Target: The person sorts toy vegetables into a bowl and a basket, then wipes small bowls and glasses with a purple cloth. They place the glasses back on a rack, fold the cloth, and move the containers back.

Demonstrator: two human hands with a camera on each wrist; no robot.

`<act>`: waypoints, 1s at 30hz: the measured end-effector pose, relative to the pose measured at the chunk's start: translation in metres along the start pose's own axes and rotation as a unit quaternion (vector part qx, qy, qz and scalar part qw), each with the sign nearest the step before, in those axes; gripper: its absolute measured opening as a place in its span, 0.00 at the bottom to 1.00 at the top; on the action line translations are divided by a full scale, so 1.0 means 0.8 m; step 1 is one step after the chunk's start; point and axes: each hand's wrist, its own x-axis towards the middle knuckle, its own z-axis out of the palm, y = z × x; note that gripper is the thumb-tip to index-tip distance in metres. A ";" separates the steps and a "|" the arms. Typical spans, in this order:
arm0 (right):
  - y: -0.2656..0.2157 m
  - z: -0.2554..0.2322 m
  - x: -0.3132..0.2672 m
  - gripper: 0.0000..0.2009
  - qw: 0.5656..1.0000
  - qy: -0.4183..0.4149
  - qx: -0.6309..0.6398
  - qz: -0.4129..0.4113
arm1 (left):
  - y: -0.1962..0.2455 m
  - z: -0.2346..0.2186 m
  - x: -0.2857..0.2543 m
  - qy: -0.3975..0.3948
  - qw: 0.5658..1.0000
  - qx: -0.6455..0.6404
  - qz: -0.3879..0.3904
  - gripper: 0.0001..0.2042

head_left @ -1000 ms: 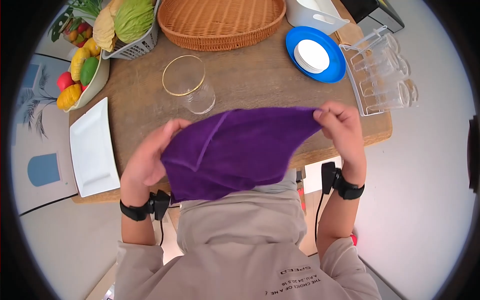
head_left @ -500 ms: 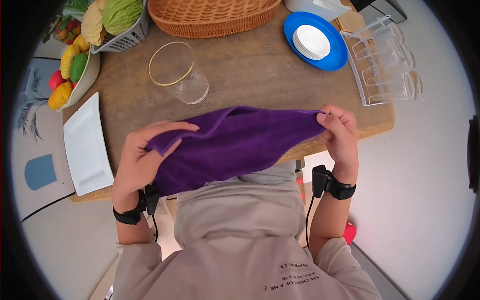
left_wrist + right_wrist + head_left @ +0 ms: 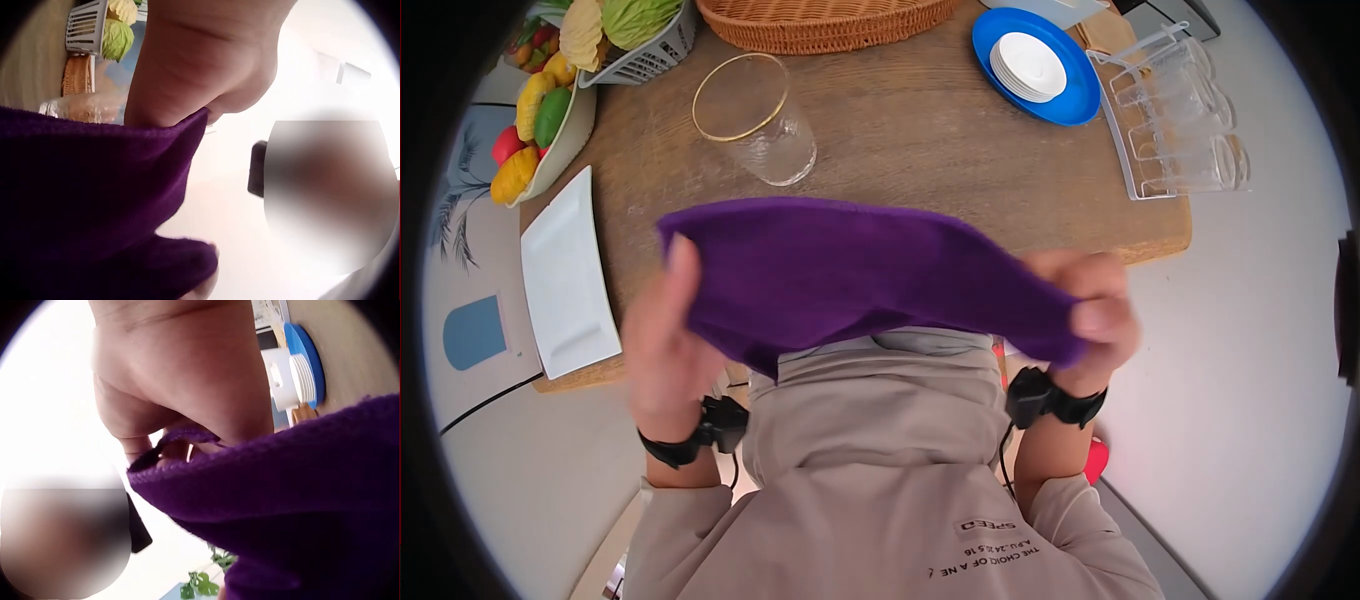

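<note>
A purple cloth (image 3: pixel 850 265) is stretched between both hands, above the table's near edge and in front of the person's waist. My left hand (image 3: pixel 662 345) pinches its left end, the thumb lying over the front while the other fingers are hidden behind the fabric. At the opposite end my right hand (image 3: pixel 1105 315) grips a bunched corner, fingers curled round it. In the right wrist view the cloth (image 3: pixel 300 481) loops round near the fingertips. Beyond the cloth, a clear glass with a gold rim (image 3: pixel 785 145) stands upright on the table.
A white rectangular plate (image 3: pixel 570 280) lies at the table's left edge, below a bowl of fruit (image 3: pixel 565 150). At the back are a wicker basket (image 3: pixel 830 30) and a blue plate (image 3: pixel 1080 95) bearing stacked white saucers (image 3: pixel 1030 65). Glass mugs (image 3: pixel 1200 160) hang on a rack at right.
The left hand has shifted its hold, its thumb now upright on the cloth's end. The right hand has come lower and slightly right, bunching its corner. The cloth is stretched wider.
</note>
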 end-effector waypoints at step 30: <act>0.016 0.091 0.020 0.04 0.969 -0.076 -0.234 0.006 | -0.061 0.055 0.014 -0.169 0.972 0.165 0.012 0.39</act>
